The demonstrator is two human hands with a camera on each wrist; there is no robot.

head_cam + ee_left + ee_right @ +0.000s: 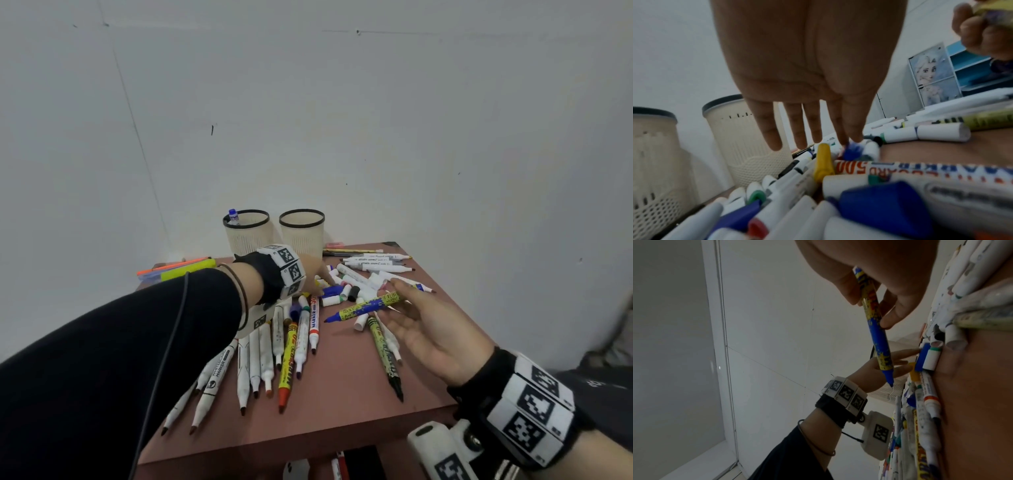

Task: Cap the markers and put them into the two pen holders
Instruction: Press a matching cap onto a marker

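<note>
The right hand [423,329] holds a blue and yellow marker [366,306] above the reddish-brown tabletop [346,404], thumb and fingers closed round the yellow end of its barrel. The marker is uncapped, and its blue tip points toward the left arm. In the right wrist view the same marker [875,327] slants down from the fingers [898,309], its tip clear of the pile.

The left hand [313,274] reaches over the heap of loose caps, in front of the two pen holders. Its fingers [795,128] are straight and slightly spread, and the thumb and forefinger tips come together at a blue cap [852,151] in the heap. The blur there hides whether they actually pinch it or only touch it. A yellow cap [823,162] lies just beside the blue one.

The pen holders stand side by side at the far edge of the tabletop, against the wall. The left pen holder [247,236] has one blue-capped marker [233,217] standing in it; the right pen holder [302,233] shows nothing above its rim.

Uncapped markers [274,353] lie fanned out nearer than the cap heap, under the left forearm, tips pointing toward the near edge. More white markers [375,263] lie to the right of the holders
</note>
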